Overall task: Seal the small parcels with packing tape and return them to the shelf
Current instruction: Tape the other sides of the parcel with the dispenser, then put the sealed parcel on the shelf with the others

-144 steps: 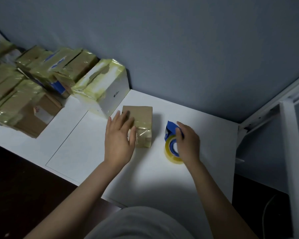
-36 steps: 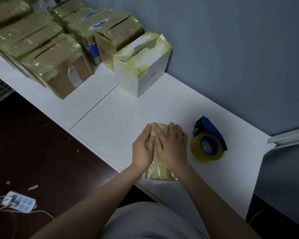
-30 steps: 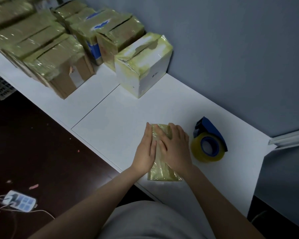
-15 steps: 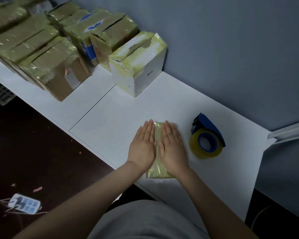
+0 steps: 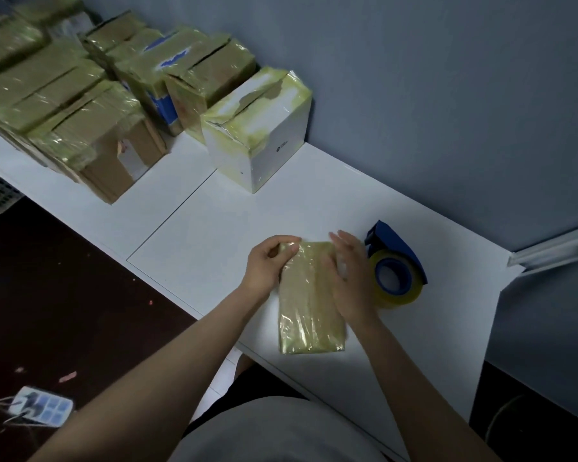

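At the near edge of the white shelf point(image 5: 214, 235), one small parcel point(image 5: 309, 301) lies flat, wrapped in glossy yellowish tape, its long side running from 6 to 12 o'clock. The left hand point(image 5: 267, 265) grips the parcel's far corner at 11 o'clock, fingers curled and thumb pinching the wrapping. The right hand point(image 5: 351, 278) lies against the parcel's side at 3 o'clock, fingers fairly straight and unclenched, slightly blurred. A tape roll point(image 5: 394, 281) in a blue dispenser stands just beside that hand, at 3 o'clock from the parcel, apart from it. A white box point(image 5: 257, 141) with tape on top sits against the wall at 11 o'clock. A stack of taped parcels point(image 5: 64, 105) fills the shelf at 10 o'clock. On the dark floor at 8 o'clock lies a power strip point(image 5: 40, 406).
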